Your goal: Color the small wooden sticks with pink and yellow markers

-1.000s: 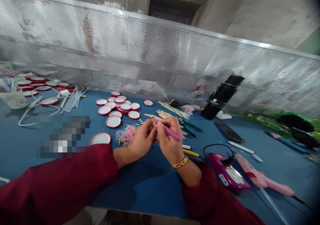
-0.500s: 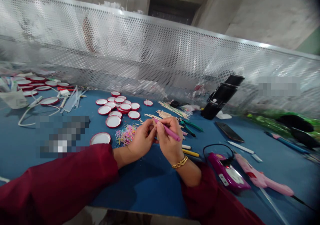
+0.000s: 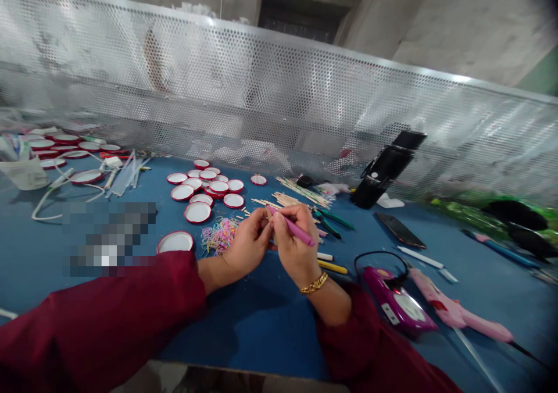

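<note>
My right hand (image 3: pixel 294 243) is closed round a pink pen-like tool (image 3: pixel 291 227), its tip pointing up-left toward my left hand. My left hand (image 3: pixel 248 243) is pinched shut against it on a small piece I cannot make out. Both hands hover over the blue table (image 3: pixel 261 317), just right of a heap of small coloured rubber bands (image 3: pixel 219 234). Thin wooden sticks (image 3: pixel 290 197) lie just beyond my fingers.
Several red-rimmed white lids (image 3: pixel 198 211) lie left of my hands. Green-handled pliers (image 3: pixel 331 221), a black bottle (image 3: pixel 386 168), a phone (image 3: pixel 400 229), a purple device (image 3: pixel 399 306) and a pink glue gun (image 3: pixel 457 314) sit at right. A perforated metal screen (image 3: pixel 279 102) stands behind.
</note>
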A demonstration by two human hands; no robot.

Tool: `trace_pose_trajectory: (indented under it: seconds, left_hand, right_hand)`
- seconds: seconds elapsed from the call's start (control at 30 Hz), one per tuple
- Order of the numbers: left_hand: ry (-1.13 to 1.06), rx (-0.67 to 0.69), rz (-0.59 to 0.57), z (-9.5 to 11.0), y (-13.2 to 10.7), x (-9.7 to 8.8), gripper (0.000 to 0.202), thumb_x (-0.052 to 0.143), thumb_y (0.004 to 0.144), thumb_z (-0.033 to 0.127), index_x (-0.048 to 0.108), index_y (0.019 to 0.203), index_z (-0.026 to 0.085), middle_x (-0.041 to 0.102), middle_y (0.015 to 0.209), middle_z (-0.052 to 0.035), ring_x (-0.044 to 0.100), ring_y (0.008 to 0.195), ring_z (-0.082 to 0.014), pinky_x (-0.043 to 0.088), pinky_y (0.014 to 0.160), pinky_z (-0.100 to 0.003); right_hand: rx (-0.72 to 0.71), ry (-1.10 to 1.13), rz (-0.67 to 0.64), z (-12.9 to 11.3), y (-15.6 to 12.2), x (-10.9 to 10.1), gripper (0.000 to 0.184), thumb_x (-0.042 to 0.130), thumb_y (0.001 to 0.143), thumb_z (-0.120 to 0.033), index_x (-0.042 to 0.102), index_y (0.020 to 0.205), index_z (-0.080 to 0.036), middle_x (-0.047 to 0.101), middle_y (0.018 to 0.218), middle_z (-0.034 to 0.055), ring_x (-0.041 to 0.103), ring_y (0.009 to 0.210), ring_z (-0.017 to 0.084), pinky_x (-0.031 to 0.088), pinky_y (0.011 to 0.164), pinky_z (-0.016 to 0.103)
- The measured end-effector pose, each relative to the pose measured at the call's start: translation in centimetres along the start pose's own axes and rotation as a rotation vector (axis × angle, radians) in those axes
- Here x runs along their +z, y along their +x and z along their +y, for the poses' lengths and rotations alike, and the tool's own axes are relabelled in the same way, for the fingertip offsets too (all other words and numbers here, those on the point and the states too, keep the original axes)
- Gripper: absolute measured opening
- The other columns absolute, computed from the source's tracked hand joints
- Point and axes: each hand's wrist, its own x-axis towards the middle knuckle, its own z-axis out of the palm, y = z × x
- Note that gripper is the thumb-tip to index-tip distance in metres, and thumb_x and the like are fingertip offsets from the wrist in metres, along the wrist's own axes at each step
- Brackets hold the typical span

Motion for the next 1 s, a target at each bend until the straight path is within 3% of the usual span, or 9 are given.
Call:
trace_pose_trajectory:
  seconds: [1.0]
  left_hand:
    - [-0.037, -0.010, 0.003, 0.31, -0.06, 0.13, 0.024, 0.052, 0.088, 0.041, 0.050, 0.096, 0.018, 0.056, 0.077, 0.0001, 0.056, 0.064, -0.0099, 0.053, 0.054, -0.021]
  right_hand:
    - [0.014, -0.024, 0.031, -0.22, 0.14, -0.04, 0.007, 0.054, 0.090, -0.025, 0.053, 0.085, -0.020, 0.055, 0.078, -0.0002, 0.055, 0.071, 0.014, 0.045, 0.065, 0.029]
